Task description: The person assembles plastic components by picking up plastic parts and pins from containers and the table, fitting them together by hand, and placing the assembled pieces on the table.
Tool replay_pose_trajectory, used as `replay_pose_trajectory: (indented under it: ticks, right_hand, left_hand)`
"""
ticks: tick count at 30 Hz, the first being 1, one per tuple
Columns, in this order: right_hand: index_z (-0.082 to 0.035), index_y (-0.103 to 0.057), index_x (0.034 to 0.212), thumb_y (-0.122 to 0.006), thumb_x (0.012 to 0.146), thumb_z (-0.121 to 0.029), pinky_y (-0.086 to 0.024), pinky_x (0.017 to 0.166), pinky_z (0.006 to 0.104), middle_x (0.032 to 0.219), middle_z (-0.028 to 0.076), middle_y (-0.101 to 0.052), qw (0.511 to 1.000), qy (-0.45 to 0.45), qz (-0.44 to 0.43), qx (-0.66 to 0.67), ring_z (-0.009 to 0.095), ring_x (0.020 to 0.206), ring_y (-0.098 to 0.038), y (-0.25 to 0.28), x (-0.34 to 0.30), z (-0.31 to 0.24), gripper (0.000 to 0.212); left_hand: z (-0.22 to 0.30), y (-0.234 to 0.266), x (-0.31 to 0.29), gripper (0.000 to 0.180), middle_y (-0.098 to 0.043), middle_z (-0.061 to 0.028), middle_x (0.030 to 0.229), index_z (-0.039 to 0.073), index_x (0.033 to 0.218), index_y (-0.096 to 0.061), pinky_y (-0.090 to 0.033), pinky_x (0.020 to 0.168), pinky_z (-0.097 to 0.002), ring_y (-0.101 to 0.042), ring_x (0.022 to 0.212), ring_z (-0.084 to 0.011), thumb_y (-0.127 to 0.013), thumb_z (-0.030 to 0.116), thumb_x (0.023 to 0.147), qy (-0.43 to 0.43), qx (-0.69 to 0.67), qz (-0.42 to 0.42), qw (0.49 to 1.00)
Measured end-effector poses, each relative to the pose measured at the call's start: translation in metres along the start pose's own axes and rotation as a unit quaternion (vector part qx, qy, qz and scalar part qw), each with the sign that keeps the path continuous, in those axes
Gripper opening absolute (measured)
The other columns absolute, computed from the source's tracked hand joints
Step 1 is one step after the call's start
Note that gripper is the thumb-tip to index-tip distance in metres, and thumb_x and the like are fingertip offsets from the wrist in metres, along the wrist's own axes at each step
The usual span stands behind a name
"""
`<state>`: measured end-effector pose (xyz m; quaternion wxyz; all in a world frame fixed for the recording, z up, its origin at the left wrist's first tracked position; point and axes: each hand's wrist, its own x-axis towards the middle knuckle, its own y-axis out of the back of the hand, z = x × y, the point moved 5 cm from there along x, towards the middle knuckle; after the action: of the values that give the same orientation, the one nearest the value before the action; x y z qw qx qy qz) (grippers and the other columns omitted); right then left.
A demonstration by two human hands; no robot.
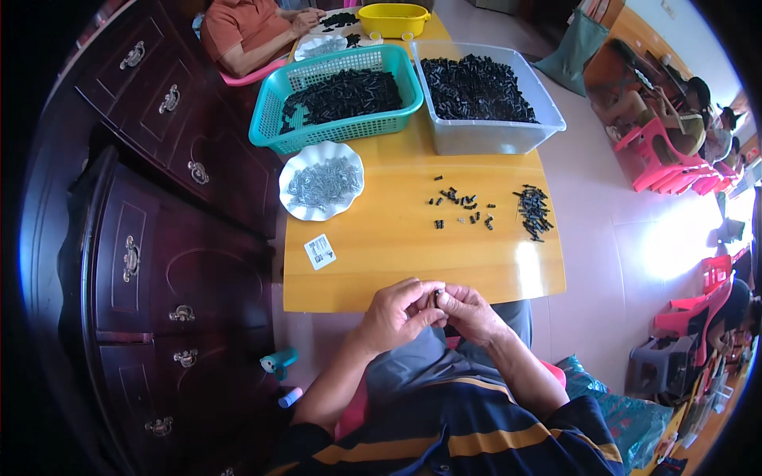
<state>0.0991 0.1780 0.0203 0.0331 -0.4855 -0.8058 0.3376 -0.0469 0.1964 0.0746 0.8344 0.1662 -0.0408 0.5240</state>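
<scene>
Close together at the table's near edge, my left hand (401, 313) and my right hand (470, 312) pinch a small black plastic part (436, 298) between thumbs and fingers. Most of that part is hidden by the fingertips. Beyond my hands, several small black pieces (468, 202) lie scattered on the yellow table (381, 262). To their right sits a pile of longer black parts (533, 213). A white scalloped plate (294, 203) at the left holds many small, shiny, clear or metallic pieces (324, 182).
A teal basket (341, 135) and a clear plastic bin (492, 136), both full of black parts, stand at the back. A white printed card (320, 251) lies left. Dark drawers (182, 238) line the left side. Another person (246, 36) sits at the far end beside a yellow tub (393, 21).
</scene>
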Motion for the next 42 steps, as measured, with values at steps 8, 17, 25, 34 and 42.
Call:
replay_pose_trajectory:
  ticks: [8, 17, 25, 34, 42]
  right_hand:
    - [-0.004, -0.068, 0.105, -0.061, 0.099, -0.034, -0.046, 0.074, 0.0244, 0.087, -0.001, -0.063, 0.998, -0.028, -0.028, -0.044, 0.008, 0.078, -0.056, 0.004, 0.000, 0.007, 0.031]
    - [-0.003, -0.067, 0.108, -0.054, 0.103, -0.030, -0.049, 0.072, 0.0273, 0.086, 0.002, -0.067, 0.995, -0.015, 0.053, 0.088, 0.012, 0.077, -0.061, 0.018, 0.001, 0.017, 0.030]
    - [-0.003, -0.068, 0.108, -0.056, 0.102, -0.028, -0.050, 0.073, 0.0242, 0.080, -0.001, -0.061, 0.989, 0.024, 0.117, 0.087, 0.010, 0.073, -0.057, 0.024, -0.002, 0.007, 0.027]
    - [-0.004, -0.069, 0.102, -0.058, 0.101, -0.026, -0.050, 0.077, 0.0235, 0.089, 0.000, -0.067, 0.987, 0.046, 0.107, 0.108, 0.008, 0.078, -0.059, 0.008, 0.001, -0.005, 0.024]
    - [-0.004, -0.070, 0.102, -0.058, 0.102, -0.026, -0.052, 0.077, 0.0252, 0.088, 0.000, -0.067, 0.984, 0.047, 0.118, 0.123, 0.008, 0.076, -0.059, 0.022, 0.004, 0.008, 0.025]
  left_hand:
    - [0.007, 0.003, -0.002, 0.052, -0.069, -0.0117, 0.090, 0.003, 0.120, -0.065, -0.055, 0.070, -0.0369, -0.068, 0.079, -0.0285, -0.083, 0.022, 0.075, -0.103, 0.146, -0.021, 0.984]
    - [0.009, 0.001, 0.001, 0.031, -0.060, -0.0080, 0.073, 0.004, 0.108, -0.063, -0.047, 0.055, -0.0355, -0.060, 0.059, -0.0243, -0.076, 0.019, 0.084, -0.102, 0.215, 0.074, 0.968]
    - [0.011, -0.002, 0.009, 0.028, -0.054, -0.0082, 0.069, 0.003, 0.107, -0.060, -0.046, 0.054, -0.0343, -0.057, 0.058, -0.0223, -0.074, 0.014, 0.086, -0.091, 0.202, 0.079, 0.972]
    - [0.014, -0.010, 0.016, 0.026, -0.064, -0.0111, 0.085, 0.003, 0.109, -0.059, -0.052, 0.061, -0.0387, -0.066, 0.072, -0.0300, -0.071, 0.012, 0.087, -0.082, 0.233, 0.053, 0.968]
    - [0.002, -0.019, 0.020, 0.022, -0.064, -0.0117, 0.084, 0.003, 0.103, -0.060, -0.052, 0.060, -0.0392, -0.066, 0.071, -0.0303, -0.071, 0.012, 0.086, -0.059, 0.208, 0.054, 0.975]
